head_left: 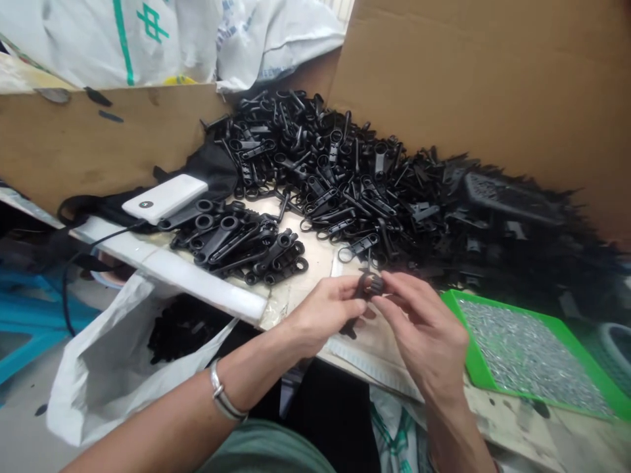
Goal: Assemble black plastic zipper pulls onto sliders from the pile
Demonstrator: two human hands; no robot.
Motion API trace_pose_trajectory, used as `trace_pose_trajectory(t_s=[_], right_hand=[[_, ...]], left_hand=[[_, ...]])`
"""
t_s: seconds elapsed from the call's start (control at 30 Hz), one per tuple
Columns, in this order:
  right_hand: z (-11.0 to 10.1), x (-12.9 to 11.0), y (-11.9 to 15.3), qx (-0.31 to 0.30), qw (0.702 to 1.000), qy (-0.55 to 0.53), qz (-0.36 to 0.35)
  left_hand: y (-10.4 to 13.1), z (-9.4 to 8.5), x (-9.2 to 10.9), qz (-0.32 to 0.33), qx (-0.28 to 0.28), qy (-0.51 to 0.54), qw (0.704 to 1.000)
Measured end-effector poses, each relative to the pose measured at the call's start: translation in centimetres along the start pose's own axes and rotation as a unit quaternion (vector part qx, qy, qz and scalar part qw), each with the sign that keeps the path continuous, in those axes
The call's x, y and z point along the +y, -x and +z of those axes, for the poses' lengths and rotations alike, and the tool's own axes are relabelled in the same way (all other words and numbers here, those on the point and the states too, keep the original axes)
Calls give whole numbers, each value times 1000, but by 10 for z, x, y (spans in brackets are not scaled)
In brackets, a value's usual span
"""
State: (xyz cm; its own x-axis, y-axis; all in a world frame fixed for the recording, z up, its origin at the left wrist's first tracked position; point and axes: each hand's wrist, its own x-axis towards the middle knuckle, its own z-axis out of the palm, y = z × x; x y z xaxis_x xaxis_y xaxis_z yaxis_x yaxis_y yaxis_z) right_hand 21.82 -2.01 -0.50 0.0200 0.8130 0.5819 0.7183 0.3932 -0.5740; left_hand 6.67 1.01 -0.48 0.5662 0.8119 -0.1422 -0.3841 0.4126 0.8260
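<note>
Near the table's front edge, my left hand [328,312] is closed on a black plastic part [365,287] with a ring-shaped end. The fingertips of my right hand [419,322] pinch the other side of that ring, beside a small dark ribbed piece. Whether the ribbed piece is separate from the ring, I cannot tell. Part of the black part's lower end shows beneath my left fingers. Beyond both hands lies a large heap of black plastic parts [320,164]. A smaller group of similar parts [229,240] is on the left.
A green tray [458,315] of small metal pieces stands at the right. A white power bank [165,197] with a cable lies at the left. Below the table edge hangs an open white sack [93,368] holding black parts. Cardboard walls [473,79] stand behind the heap.
</note>
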Motion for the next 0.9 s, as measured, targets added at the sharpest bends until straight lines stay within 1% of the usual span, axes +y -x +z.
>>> trace_pose_trajectory(t_s=[0.03,0.1,0.2,0.27,0.3,0.37,0.43,0.5,0.57,0.67,0.77,0.83,0.9], right_hand=[[1,1,0,-6,1000,18,-22],[1,2,0,-19,998,46,-43],[-1,4,-1,-40,997,58,-40],[-4,3,-1,-56,996,54,-33],[-5,1,-2,-62,996,49,-31],[-6,-2,-2,-62,997,41,-27],[-6,-6,-1,-48,998,35,-32],[-5,-7,2,-35,998,31,-31],[-6,-5,6,-49,999,17,-9],[-12,4,12,-107,993,-33,49],[-21,14,14,-138,980,-75,121],[-24,15,13,-168,972,-93,136],[-23,10,12,-222,961,-105,125]], left_hand=[[1,1,0,-4,-3,9,1000],[2,2,0,4,-8,2,1000],[5,3,-3,25,-21,-28,999],[8,4,-4,47,-26,-84,995],[10,4,-4,62,-23,-132,989],[15,4,-3,93,-12,-251,963],[19,4,0,119,4,-358,926],[22,3,1,135,6,-416,899],[23,1,1,139,-2,-438,888],[23,-3,0,114,5,-444,888],[27,-4,2,108,11,-418,902],[30,-2,2,102,-8,-384,917],[33,0,0,75,-34,-335,939]])
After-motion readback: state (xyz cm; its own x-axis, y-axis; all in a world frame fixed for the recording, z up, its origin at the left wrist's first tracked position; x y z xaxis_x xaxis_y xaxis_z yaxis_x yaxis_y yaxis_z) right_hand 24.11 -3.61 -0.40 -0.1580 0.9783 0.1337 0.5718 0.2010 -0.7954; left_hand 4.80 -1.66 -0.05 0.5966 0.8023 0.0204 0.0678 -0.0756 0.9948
